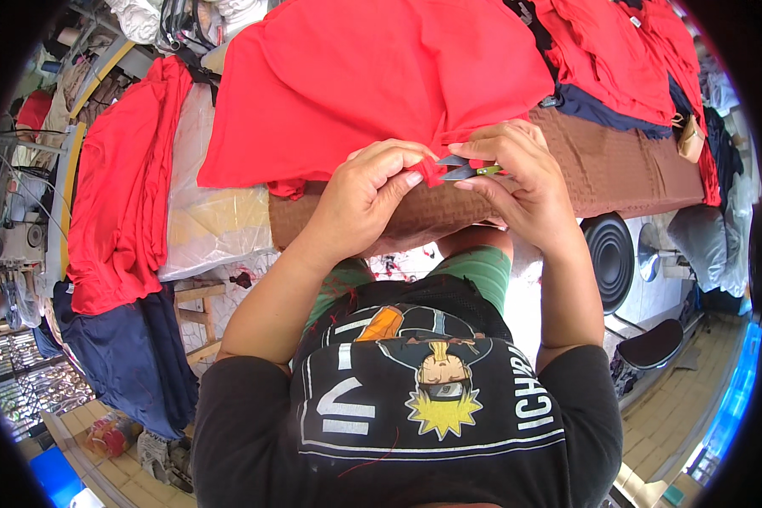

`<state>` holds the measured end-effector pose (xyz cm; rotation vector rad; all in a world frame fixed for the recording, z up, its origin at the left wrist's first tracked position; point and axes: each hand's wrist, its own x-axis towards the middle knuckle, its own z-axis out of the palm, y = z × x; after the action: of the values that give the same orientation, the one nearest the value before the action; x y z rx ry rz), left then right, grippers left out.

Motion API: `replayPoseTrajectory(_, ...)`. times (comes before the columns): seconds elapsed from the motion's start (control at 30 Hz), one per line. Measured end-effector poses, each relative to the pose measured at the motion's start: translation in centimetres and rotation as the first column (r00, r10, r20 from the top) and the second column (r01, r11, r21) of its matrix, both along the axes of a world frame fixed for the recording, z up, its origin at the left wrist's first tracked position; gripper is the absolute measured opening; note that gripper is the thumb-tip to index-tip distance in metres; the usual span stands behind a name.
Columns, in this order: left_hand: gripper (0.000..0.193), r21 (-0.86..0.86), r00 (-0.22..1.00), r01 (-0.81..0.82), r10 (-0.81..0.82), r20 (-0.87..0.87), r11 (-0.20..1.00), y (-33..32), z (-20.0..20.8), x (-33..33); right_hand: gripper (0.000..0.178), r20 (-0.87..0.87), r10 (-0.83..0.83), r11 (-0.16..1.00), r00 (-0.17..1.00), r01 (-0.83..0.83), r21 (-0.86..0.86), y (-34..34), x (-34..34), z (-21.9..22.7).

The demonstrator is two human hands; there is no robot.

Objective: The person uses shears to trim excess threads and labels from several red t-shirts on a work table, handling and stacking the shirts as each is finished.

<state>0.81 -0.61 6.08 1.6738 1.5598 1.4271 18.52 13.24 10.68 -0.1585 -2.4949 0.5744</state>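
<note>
A large red garment (339,93) is spread over the brown-covered table in front of me. My left hand (371,190) pinches a bunched bit of its near edge between thumb and fingers. In my right hand (516,169) is a pair of thread snips (461,173), held between thumb and fingers. Their two dark pointed blades are apart and point left, right beside the pinched red cloth. A yellow-green part of the snips shows near my right fingers; the rest is hidden by the hand.
Red cloth (127,186) and navy cloth (135,356) hang at the left, beside a plastic-wrapped stack (216,203). More red garments (610,59) lie at the far right over navy ones. A round black ridged object (608,262) and a dark stool seat (652,345) stand to the right.
</note>
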Motion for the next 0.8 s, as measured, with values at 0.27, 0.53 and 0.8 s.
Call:
replayPoseTrajectory(0.27, 0.013, -0.010, 0.999, 0.036, -0.037, -0.028, 0.999, 0.0, 0.2, 0.0, 0.025, 0.014, 0.023, 0.997, 1.000, -0.024, 0.076, 0.3, -0.4, -0.4)
replayPoseTrajectory(0.53, 0.015, 0.043, 0.999, 0.020, -0.022, 0.031, 0.999, -0.2, 0.1, 0.2, 0.032, -0.113, 0.009, 0.911, 0.994, -0.054, -0.409, 0.2, -1.0, -1.1)
replayPoseTrajectory(0.8, 0.020, 0.140, 0.784, -0.302, 0.329, -0.527, 0.943, -0.5, 0.3, 0.7, 0.029, 0.134, 0.127, 0.916, 0.983, -0.064, -0.395, 0.1, -2.3, -1.4)
